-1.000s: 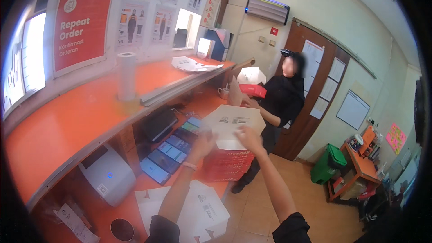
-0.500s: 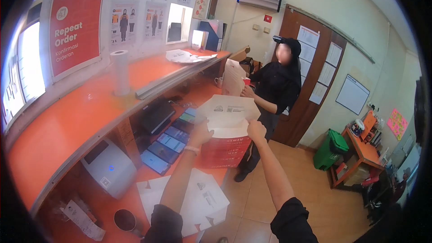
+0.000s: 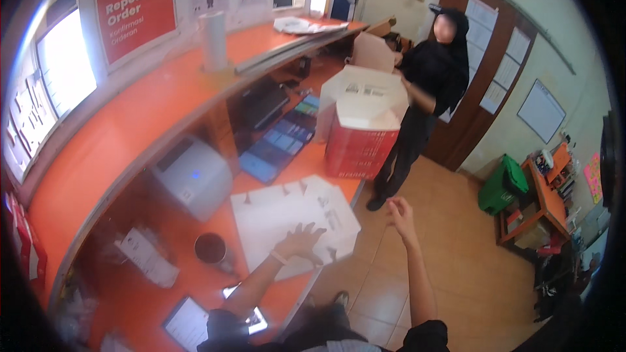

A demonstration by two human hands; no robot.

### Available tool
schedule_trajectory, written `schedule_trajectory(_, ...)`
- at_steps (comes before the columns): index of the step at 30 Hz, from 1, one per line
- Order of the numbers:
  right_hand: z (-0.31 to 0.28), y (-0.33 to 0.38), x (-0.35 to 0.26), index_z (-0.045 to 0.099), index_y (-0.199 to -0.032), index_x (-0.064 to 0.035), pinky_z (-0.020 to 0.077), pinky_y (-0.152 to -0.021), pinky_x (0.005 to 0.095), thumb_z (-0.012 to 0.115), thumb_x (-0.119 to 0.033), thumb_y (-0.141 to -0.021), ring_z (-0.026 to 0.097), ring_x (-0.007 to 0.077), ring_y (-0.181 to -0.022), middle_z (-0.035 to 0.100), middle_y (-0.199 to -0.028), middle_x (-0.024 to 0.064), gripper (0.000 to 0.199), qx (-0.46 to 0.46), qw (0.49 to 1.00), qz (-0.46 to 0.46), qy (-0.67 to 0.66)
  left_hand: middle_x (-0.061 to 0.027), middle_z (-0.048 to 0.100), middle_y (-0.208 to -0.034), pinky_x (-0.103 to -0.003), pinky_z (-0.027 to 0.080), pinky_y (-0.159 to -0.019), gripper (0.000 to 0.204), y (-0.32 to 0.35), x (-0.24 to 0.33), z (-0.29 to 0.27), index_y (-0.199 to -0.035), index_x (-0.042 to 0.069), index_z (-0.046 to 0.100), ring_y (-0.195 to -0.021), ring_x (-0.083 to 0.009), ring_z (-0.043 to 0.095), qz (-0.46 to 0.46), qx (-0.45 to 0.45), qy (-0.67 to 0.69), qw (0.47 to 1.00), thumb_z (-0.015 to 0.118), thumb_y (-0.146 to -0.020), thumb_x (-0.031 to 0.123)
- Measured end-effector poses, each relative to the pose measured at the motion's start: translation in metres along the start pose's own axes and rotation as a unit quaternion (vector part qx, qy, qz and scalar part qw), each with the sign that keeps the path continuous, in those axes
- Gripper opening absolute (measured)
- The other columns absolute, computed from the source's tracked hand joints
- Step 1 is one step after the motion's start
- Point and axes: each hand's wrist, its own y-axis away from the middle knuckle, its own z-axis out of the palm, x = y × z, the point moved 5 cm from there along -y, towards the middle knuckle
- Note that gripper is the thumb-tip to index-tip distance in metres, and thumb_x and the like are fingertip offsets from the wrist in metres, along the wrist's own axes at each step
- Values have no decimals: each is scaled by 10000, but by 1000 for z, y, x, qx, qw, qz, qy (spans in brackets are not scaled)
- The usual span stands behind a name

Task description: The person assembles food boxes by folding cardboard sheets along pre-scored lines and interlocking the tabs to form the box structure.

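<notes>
Head view: the left hand [image 3: 297,245], fingers spread and empty, is over the unfolded white carton [image 3: 287,205] by the desk [image 3: 199,281]'s right edge; the right hand [image 3: 400,216], half-curled, empty, is past that edge.

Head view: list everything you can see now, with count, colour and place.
Lower counter: one, orange, centre-left
Upper ledge: one, orange, above it
Flat carton: at least one, white, lower counter
Boxes: several stacked, red, white flap on top, counter's right edge
Phones: several, dark, left of boxes
Lit screens: two, whitish, lower edge
Machine: one, light grey, under ledge
Cup: one, dark inside, left of carton
Paper slip: one, white, left of cup
Roll: one, white, on ledge
Bin: one, green, floor at right
Co-worker: one, black clothing, beyond boxes
Small clutter: too blurred to count
Left hand: one, black sleeve, over carton
Right hand: one, black sleeve, above floor
</notes>
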Motion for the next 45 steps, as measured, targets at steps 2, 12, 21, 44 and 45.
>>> schedule_trajectory(2, 1, 61, 33, 525, -962, -40, 472, -434, 234, 501, -203, -858, 557, 113, -634, 539, -768, 39, 195, -3, 993, 103, -60, -189, 292, -1319, -441, 388, -886, 892, 24, 0, 34, -1297, 159, 303, -1160, -376, 358, 23, 42, 77, 996, 724, -573, 464)
schedule_trajectory(12, 67, 178, 54, 525, -1025, -38, 515, -543, 274, 545, -212, -842, 581, 145, -719, 575, -868, 81, 253, -133, 973, 173, -76, -146, 609, -769, -431, 463, -661, 191, 70, -38, 27, -861, 101, 577, -742, -326, 595, -40, 137, -33, 989, 463, -809, 245)
schedule_trajectory(21, 139, 176, -4, 406, -1218, -139, 485, -599, 279, 530, -247, -851, 582, 147, -728, 558, -902, 91, 402, -214, 974, -22, -77, -129, 596, -644, -411, 446, -555, 126, 111, -21, -38, -821, 98, 597, -622, -319, 589, -64, 390, 84, 915, 551, -784, 210)
schedule_trajectory(44, 114, 145, -90, 476, -1153, -166, 314, -936, 462, 659, -216, -729, 221, 399, -1195, 222, -1256, 201, 464, 98, 974, -195, 66, -46, 595, -778, -231, 446, -642, 145, 129, -18, -13, -894, -32, 546, -711, -87, 540, 19, 323, 464, 825, 481, -863, 94)
schedule_trajectory(45, 115, 143, -95, 511, -1098, -160, 250, -972, 479, 667, -220, -722, 194, 413, -1213, 209, -1272, 208, 412, 61, 959, -259, 100, -46, 595, -778, -231, 446, -642, 145, 131, -21, -13, -894, -32, 546, -711, -87, 540, 20, 324, 465, 823, 481, -863, 94)
